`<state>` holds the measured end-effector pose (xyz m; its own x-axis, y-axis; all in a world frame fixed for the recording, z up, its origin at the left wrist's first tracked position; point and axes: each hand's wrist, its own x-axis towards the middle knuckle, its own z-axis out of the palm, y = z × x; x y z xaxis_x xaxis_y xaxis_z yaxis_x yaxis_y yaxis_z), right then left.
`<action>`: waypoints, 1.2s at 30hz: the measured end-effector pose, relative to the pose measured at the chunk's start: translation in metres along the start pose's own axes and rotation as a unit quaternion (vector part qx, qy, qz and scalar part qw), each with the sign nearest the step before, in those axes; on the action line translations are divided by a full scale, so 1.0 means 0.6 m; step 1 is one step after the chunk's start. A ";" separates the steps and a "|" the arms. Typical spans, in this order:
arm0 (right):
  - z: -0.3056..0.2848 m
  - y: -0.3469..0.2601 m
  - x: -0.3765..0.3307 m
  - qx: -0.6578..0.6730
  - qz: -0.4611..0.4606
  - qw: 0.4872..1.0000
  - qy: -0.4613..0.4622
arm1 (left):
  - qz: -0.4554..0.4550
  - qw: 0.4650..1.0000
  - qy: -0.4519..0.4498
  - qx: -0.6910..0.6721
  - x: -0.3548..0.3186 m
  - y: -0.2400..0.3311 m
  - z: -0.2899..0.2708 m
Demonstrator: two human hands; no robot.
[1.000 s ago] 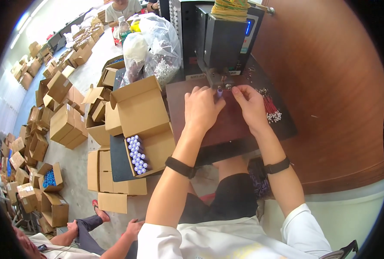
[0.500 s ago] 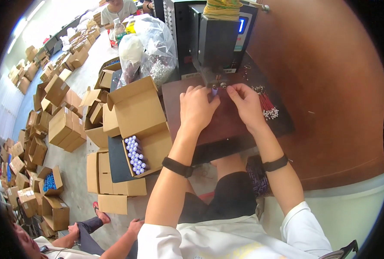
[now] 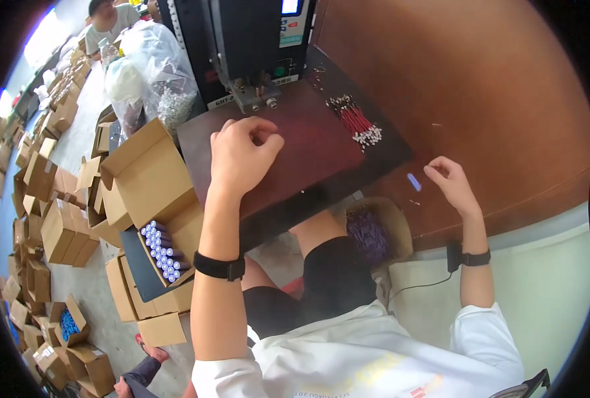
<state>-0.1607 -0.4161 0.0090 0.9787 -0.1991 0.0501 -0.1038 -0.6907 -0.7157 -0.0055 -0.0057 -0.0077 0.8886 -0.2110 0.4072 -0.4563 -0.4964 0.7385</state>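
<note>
My left hand [image 3: 242, 158] hovers over the dark red work mat [image 3: 301, 136], just below the metal electrode tips [image 3: 262, 104] of a black bench machine. Its fingers curl loosely, with a gap between thumb and forefinger and nothing visible there. Far to the right, my right hand [image 3: 455, 189] is past the mat's edge, thumb and forefinger slightly apart. A blurred purple cylindrical battery cell [image 3: 414, 182] appears just left of its fingertips, not touching them. Below lies an open box [image 3: 401, 229] with many purple cells [image 3: 369, 233].
Red wire leads with white ends [image 3: 359, 124] lie at the mat's right. An open cardboard box [image 3: 142, 159] at left holds upright purple cells [image 3: 162, 252]. Clear plastic bags [image 3: 159, 76] stand behind it. A person [image 3: 109, 23] sits at the far left; cartons cover the floor.
The view has shifted right. My right hand has moved from the electrodes to beyond the mat and let go of the purple cell. My left hand has drawn back slightly from the electrodes.
</note>
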 end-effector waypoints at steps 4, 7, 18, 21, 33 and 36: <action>0.047 0.052 0.007 -0.131 0.012 0.990 0.043 | -0.015 1.000 -0.018 0.019 -0.005 -0.003 -0.005; 0.132 0.073 0.069 0.058 -0.023 0.998 0.014 | -0.018 1.000 -0.013 0.011 -0.010 0.000 -0.007; 0.215 0.018 0.179 -0.020 0.008 1.000 -0.006 | -0.151 0.971 0.082 -0.166 -0.104 0.014 -0.141; 0.184 0.029 0.184 -0.026 0.031 0.997 -0.066 | -0.165 0.977 0.133 0.024 -0.156 -0.040 -0.221; 0.146 0.014 0.185 -0.176 -0.049 0.973 -0.143 | -0.206 0.827 0.064 0.520 -0.224 -0.150 -0.200; 0.157 0.036 0.199 -0.190 -0.040 0.967 -0.163 | -0.190 0.848 0.065 0.491 -0.221 -0.155 -0.198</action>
<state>-0.0292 -0.3891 -0.0661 0.9838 0.0516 -0.1719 -0.0235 -0.9125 -0.4085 -0.0862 0.1686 -0.0665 0.9213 0.1840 0.3425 0.1771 -0.9828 0.0517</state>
